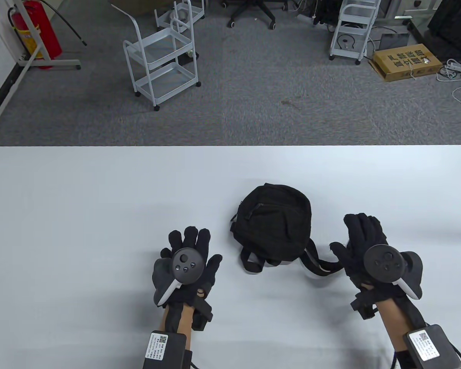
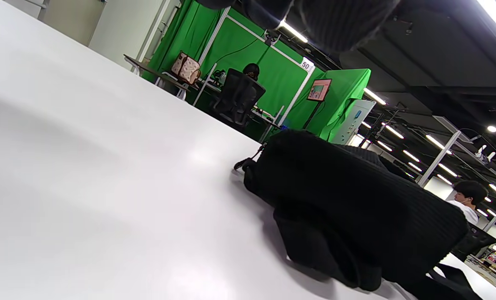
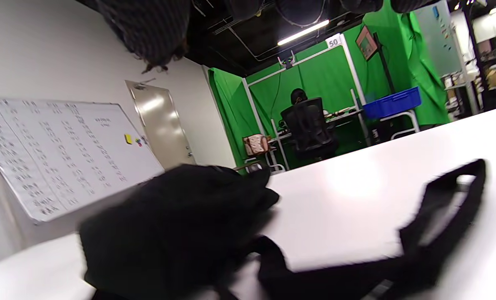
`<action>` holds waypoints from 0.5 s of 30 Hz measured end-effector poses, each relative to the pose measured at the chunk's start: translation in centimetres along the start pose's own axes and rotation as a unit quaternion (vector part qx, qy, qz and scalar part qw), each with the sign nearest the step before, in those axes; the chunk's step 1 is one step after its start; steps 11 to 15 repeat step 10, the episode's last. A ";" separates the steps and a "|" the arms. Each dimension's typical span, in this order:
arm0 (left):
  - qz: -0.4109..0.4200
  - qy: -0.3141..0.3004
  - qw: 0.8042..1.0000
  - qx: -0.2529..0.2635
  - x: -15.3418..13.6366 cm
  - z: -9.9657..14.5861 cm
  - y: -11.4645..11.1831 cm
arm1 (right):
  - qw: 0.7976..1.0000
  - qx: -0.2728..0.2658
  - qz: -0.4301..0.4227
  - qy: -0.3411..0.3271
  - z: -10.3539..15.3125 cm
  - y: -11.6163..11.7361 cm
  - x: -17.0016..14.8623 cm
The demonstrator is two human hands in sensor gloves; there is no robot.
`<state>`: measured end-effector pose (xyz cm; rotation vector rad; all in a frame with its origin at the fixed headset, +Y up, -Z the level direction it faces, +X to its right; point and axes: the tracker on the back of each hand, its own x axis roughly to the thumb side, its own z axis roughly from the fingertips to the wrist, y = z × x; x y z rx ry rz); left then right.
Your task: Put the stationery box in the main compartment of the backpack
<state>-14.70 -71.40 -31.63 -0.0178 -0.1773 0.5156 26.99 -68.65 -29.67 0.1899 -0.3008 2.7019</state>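
A small black backpack (image 1: pixel 272 225) lies flat on the white table (image 1: pixel 100 200), zippers closed, its straps (image 1: pixel 315 265) trailing toward me. It also shows in the left wrist view (image 2: pixel 339 200) and, blurred, in the right wrist view (image 3: pixel 177 225) with one strap (image 3: pixel 439 216). My left hand (image 1: pixel 188 253) lies flat on the table left of the backpack, fingers spread, holding nothing. My right hand (image 1: pixel 357 242) is open to the right of it, beside the straps, holding nothing. No stationery box shows in any view.
Beyond the table's far edge is grey carpet with white wire carts (image 1: pixel 161 61), office chairs and a cardboard box (image 1: pixel 407 61). A red fire extinguisher (image 1: pixel 38 30) stands at the far left.
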 end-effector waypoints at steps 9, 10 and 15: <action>-0.011 0.008 1.000 -0.013 -0.2 -0.2 -0.7 | 0.998 0.036 0.023 0.052 0.4 1.1 -3.3; -0.014 0.008 1.000 -0.016 -0.2 -0.2 -0.8 | 0.998 0.035 0.016 0.055 0.4 1.1 -3.5; -0.014 0.008 1.000 -0.016 -0.2 -0.2 -0.8 | 0.998 0.035 0.016 0.055 0.4 1.1 -3.5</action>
